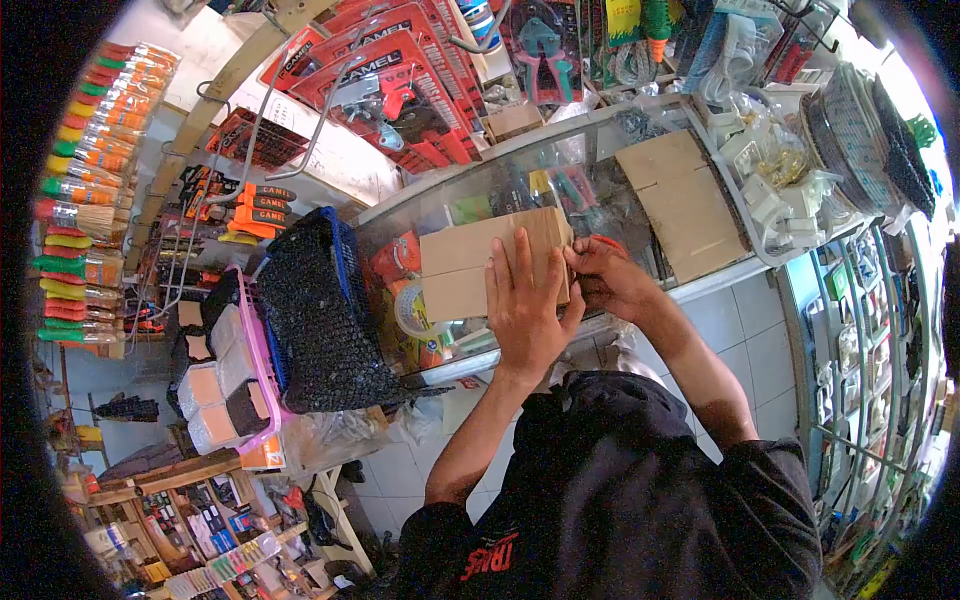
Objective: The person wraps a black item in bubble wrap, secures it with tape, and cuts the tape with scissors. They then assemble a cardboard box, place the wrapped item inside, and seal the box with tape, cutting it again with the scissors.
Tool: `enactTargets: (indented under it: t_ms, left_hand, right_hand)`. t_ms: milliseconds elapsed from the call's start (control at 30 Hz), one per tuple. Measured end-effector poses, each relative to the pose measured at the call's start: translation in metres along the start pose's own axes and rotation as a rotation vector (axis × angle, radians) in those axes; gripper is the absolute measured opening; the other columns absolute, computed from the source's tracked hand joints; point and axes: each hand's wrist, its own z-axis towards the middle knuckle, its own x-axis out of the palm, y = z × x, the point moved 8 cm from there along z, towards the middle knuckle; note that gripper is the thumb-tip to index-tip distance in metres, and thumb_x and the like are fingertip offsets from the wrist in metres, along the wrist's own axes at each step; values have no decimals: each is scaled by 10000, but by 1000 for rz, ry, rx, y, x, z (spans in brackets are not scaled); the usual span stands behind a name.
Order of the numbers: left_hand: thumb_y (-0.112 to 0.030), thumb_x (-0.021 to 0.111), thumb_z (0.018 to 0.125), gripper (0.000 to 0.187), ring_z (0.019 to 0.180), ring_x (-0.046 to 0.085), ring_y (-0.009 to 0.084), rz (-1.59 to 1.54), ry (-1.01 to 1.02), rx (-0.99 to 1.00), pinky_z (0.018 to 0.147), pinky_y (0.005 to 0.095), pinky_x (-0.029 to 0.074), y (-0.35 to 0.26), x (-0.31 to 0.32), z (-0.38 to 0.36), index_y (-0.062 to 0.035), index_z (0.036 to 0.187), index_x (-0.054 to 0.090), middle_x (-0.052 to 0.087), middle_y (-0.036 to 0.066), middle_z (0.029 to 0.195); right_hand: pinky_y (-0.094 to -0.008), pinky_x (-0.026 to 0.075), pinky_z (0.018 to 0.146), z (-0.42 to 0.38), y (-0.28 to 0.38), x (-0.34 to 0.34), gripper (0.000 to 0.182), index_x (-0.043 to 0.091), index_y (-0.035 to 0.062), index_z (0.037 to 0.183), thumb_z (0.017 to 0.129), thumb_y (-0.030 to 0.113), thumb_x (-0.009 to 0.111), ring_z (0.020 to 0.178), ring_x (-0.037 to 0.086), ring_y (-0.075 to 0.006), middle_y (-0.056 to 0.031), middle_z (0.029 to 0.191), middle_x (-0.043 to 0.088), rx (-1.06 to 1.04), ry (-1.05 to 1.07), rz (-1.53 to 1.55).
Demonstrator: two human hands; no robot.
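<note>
A brown cardboard box point(455, 268) lies on the glass counter top in front of me. My left hand point(530, 310) is spread flat over its right part, fingers stretched out and pressing on the cardboard. At the box's right end, my right hand point(607, 280) has its fingers curled together against the edge. A red-orange curved piece point(608, 243) shows behind the right fingers; it looks like a loop or handle, but most of it is hidden. What those fingers pinch cannot be made out.
Another flat cardboard piece point(685, 205) rests on the glass counter point(480, 352) to the right. White electrical fittings point(770, 185) crowd its right end. On the left stand a black-mesh-covered blue basket point(325, 310) and a pink basket point(262, 370). Packaged tools point(385, 95) hang ahead, paintbrushes point(95, 215) far left.
</note>
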Motion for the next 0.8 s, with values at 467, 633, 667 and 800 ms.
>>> enactTargets:
  t_ms: [467, 633, 667, 800]
  left_hand:
    - [-442, 767, 850, 850, 1471, 289, 501, -86, 110, -6, 1163, 630, 280, -6, -9, 3, -36, 1507, 412, 313, 215, 1621]
    - [-425, 799, 819, 890, 1479, 264, 506, -72, 164, 62, 1171, 642, 257, 1, -4, 0, -53, 1520, 397, 292, 211, 1631]
    - [-421, 803, 814, 901, 1480, 261, 507, -64, 177, 71, 1174, 644, 248, 2, -5, 0, -58, 1526, 388, 289, 217, 1630]
    - [-405, 813, 803, 934, 1484, 250, 506, -44, 193, 69, 1187, 647, 219, 2, -10, 1, -76, 1548, 354, 272, 242, 1627]
  right_hand:
    - [-258, 499, 624, -18, 18, -3, 236, 612, 114, 1014, 1033, 349, 607, 747, 599, -81, 15, 864, 606, -136, -139, -288]
    - [-260, 472, 658, -21, 24, 4, 245, 619, 85, 1038, 1026, 330, 623, 741, 570, -73, 3, 849, 617, -339, -198, -399]
    - [-259, 472, 666, -17, 22, 0, 240, 620, 77, 1053, 1023, 316, 628, 751, 575, -77, -1, 858, 622, -361, -179, -389]
    - [-259, 480, 682, -16, 23, 0, 217, 618, 60, 1104, 1012, 254, 649, 785, 587, -85, -7, 882, 631, -494, -143, -385]
